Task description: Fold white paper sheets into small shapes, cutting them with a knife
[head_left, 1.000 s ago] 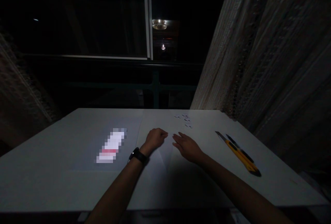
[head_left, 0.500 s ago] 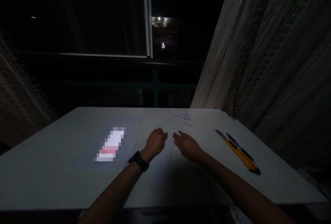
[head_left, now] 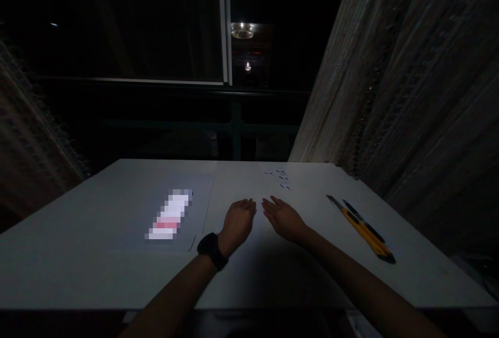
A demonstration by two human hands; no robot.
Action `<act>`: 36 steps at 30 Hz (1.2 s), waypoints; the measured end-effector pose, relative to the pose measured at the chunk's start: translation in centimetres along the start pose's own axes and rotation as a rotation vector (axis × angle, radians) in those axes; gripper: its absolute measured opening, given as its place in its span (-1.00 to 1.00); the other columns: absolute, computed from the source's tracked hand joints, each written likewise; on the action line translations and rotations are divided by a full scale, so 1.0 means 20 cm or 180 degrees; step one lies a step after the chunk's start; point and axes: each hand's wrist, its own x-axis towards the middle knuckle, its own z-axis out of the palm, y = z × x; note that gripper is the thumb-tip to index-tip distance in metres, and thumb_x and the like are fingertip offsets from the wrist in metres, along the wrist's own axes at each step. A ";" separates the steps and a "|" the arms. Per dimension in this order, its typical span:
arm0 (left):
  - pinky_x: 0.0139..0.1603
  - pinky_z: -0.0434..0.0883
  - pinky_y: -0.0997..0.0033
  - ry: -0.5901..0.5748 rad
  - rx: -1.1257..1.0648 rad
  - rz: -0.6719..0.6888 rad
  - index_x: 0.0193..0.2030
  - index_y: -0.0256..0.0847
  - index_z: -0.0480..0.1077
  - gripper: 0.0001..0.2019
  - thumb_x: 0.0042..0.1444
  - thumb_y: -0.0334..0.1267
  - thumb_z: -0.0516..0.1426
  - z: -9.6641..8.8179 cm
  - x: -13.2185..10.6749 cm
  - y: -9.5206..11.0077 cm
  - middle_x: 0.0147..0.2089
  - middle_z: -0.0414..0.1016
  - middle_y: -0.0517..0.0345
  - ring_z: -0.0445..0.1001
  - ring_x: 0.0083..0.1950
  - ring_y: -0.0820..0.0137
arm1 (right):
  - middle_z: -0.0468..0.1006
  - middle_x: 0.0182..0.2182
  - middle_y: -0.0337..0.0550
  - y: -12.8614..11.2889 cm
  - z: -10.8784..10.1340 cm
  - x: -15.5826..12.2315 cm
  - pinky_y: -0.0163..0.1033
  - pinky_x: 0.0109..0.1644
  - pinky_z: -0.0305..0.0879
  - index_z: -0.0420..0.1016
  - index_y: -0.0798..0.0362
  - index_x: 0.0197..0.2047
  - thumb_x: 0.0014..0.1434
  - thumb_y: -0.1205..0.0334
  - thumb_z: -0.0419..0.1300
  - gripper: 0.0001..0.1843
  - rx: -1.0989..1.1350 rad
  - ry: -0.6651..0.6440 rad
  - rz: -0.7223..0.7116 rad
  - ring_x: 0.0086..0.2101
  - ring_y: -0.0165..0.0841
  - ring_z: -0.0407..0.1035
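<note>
My left hand (head_left: 239, 222), with a dark watch (head_left: 212, 250) on its wrist, rests on the white table (head_left: 234, 288) near the middle. Its fingers are stretched forward. Just to its right lies my right hand (head_left: 285, 220), palm down, fingers extended and slightly apart. A narrow gap separates the two sets of fingertips, and I see nothing held in either hand. Beyond the right fingertips are several small white paper pieces (head_left: 285, 186) with dark marks. A yellow utility knife (head_left: 362, 231) with its blade out lies to the right, beside a dark pen (head_left: 364, 221).
On the left, white paper (head_left: 198, 208) lies under a bright, pixelated object (head_left: 169, 216), probably a lit screen. A pale curtain (head_left: 323, 78) hangs at the table's far right, another curtain (head_left: 31, 109) at the left. Behind is a dark window with a white frame (head_left: 225, 26).
My left hand has shifted slightly right and towards me, its fingers straightening from a more curled pose. The right hand has barely moved. The view has shifted slightly.
</note>
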 end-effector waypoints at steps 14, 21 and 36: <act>0.20 0.13 0.10 0.0017 -0.0178 0.0081 0.06 -0.27 0.29 -0.68 0.25 -0.27 -0.11 0.05 0.00 -0.01 0.11 0.36 -0.09 0.27 0.17 0.25 | 0.54 -0.17 -0.06 0.04 0.00 0.05 -0.16 0.05 0.14 0.50 0.08 -0.18 0.22 0.17 -0.01 -0.71 0.0295 0.0647 0.0344 -0.04 -0.23 0.30; 0.21 0.09 0.08 0.0048 -0.0194 0.0098 0.08 -0.28 0.27 -0.67 0.25 -0.30 -0.12 0.07 -0.01 -0.01 0.13 0.33 -0.09 0.23 0.20 0.26 | 0.48 -0.39 -0.04 0.07 -0.03 0.14 -0.19 -0.13 0.08 0.41 0.11 -0.37 0.21 0.18 0.02 -0.76 -0.0352 0.0496 0.0196 -0.28 -0.27 0.28; 0.22 0.08 0.09 0.0052 -0.0184 0.0135 0.09 -0.31 0.26 -0.66 0.25 -0.34 -0.14 0.07 -0.01 -0.01 0.12 0.33 -0.10 0.22 0.19 0.25 | 0.43 -0.40 -0.08 0.01 -0.05 0.09 -0.21 -0.19 0.10 0.37 0.12 -0.34 0.21 0.22 0.01 -0.81 -0.0330 0.0112 -0.0866 -0.31 -0.29 0.23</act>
